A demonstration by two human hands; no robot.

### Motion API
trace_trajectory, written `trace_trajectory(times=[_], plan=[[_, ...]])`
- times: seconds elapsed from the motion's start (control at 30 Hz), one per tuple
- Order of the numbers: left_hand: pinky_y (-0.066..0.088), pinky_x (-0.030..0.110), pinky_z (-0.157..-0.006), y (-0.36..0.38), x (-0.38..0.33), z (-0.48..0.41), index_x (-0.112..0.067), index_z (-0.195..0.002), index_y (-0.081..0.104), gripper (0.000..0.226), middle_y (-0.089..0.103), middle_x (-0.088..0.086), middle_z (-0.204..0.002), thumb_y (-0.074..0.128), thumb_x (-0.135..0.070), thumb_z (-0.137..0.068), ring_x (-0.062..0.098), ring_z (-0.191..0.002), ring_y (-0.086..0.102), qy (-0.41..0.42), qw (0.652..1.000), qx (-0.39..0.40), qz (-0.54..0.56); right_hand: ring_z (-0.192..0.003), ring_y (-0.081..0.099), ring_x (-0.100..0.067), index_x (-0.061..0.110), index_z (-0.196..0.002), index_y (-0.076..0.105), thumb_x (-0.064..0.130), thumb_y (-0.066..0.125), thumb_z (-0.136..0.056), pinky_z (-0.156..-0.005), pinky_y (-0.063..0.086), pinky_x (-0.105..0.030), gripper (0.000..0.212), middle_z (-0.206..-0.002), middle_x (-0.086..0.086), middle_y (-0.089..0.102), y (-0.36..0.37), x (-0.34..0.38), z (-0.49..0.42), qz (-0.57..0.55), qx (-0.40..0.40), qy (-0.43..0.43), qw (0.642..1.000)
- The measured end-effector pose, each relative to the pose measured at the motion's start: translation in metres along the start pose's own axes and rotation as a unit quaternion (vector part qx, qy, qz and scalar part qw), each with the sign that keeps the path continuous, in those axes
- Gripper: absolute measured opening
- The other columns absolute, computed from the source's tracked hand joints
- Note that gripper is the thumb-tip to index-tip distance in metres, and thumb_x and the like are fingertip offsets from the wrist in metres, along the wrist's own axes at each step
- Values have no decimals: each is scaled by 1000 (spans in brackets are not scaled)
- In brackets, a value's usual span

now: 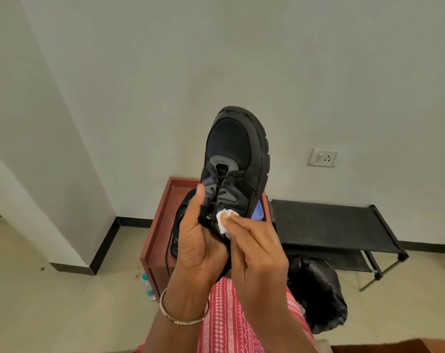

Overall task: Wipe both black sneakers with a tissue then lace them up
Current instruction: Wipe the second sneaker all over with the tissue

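Note:
A black sneaker (238,151) is held up in front of me, toe pointing away, its laces loose over the tongue. My left hand (199,240) grips its heel end, thumb up along the left side. My right hand (254,247) pinches a small white tissue (225,220) against the sneaker's collar on the right. The second black sneaker (178,225) lies on the reddish-brown stand (157,225) below, mostly hidden behind my hands.
A low black rack (336,225) stands against the wall to the right. A black plastic bag (315,294) sits on the floor beside my pink-patterned lap. A water bottle (148,286) lies by the stand. A wall socket (323,157) is at the right.

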State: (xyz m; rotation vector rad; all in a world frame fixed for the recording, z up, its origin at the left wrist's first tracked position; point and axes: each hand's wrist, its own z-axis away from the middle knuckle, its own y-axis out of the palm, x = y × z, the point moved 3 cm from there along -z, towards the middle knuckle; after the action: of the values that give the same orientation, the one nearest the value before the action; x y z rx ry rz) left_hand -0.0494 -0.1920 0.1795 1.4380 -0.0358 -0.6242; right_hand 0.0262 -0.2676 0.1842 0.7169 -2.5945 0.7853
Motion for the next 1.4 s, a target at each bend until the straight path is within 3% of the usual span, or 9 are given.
trace_trajectory(times=[0.07, 0.2, 0.43, 0.63, 0.8, 0.93, 1.1, 1.23, 1.4], plan=[[49, 40, -106, 5, 0, 7, -9, -135, 62, 54, 62, 17, -135, 53, -48, -98, 30, -124, 62, -9, 1000, 12, 2, -106, 63, -17, 5, -117, 72, 13, 55, -97, -93, 52, -26, 27, -114, -4, 69, -7, 5, 1, -8, 1, -16, 1000], [62, 35, -80, 16, 5, 26, 1, -110, 74, 41, 72, 20, -112, 55, -33, -99, 28, -97, 74, -27, 999, 39, 21, -110, 61, -22, 4, -116, 72, 14, 55, -98, -96, 50, -29, 27, -119, -9, 67, -20, 5, -27, 35, -16, -41, 998], [63, 35, -77, 20, 6, 34, 3, -103, 76, 37, 73, 19, -106, 56, -27, -97, 26, -90, 74, -33, 999, 27, 28, -110, 63, -17, 7, -115, 73, 14, 54, -98, -98, 49, -25, 27, -117, -4, 70, -27, 14, -25, 25, -20, -40, 999], [63, 34, -80, 19, 2, 29, -7, -140, 56, 65, 64, 10, -116, 73, -36, -85, 18, -90, 68, -71, 995, 27, 57, -112, 63, -14, 7, -117, 73, 17, 55, -98, -99, 48, -23, 28, -118, -2, 70, -24, 25, -3, -17, 6, -39, 999], [62, 36, -82, 25, 16, 39, 2, -111, 74, 41, 72, 18, -115, 53, -31, -99, 26, -99, 74, -41, 997, 30, 64, -110, 62, -17, 5, -113, 74, 11, 57, -95, -102, 46, -22, 25, -115, -6, 70, -25, 11, -43, 46, -42, -27, 998], [63, 35, -76, 24, 9, 35, 1, -113, 71, 40, 72, 17, -108, 60, -32, -92, 25, -91, 74, -44, 996, 26, 72, -112, 62, -13, 10, -114, 74, 7, 62, -94, -99, 49, -24, 24, -117, -1, 70, -24, 15, -30, 24, -15, -14, 1000], [49, 37, -105, 21, -1, 26, -7, -133, 63, 57, 64, 14, -135, 62, -42, -88, 24, -122, 61, -64, 997, 7, 33, -107, 64, -10, 10, -112, 75, 10, 62, -93, -95, 49, -19, 23, -113, 2, 72, -24, 27, 1, -21, -1, -30, 999], [63, 33, -72, 22, 4, 27, 0, -117, 69, 43, 72, 18, -112, 60, -34, -92, 25, -92, 73, -27, 998, 15, 58, -109, 63, -15, 8, -113, 74, 14, 56, -96, -98, 50, -25, 26, -115, -2, 71, -21, 13, -27, 5, -5, -33, 999], [63, 34, -72, 25, 6, 29, 3, -101, 78, 42, 73, 19, -109, 54, -32, -98, 27, -92, 75, -18, 998, 17, 50, -112, 63, -17, 7, -114, 74, 9, 60, -95, -99, 50, -28, 24, -117, -3, 70, -21, 8, -43, 22, -36, -27, 999]])
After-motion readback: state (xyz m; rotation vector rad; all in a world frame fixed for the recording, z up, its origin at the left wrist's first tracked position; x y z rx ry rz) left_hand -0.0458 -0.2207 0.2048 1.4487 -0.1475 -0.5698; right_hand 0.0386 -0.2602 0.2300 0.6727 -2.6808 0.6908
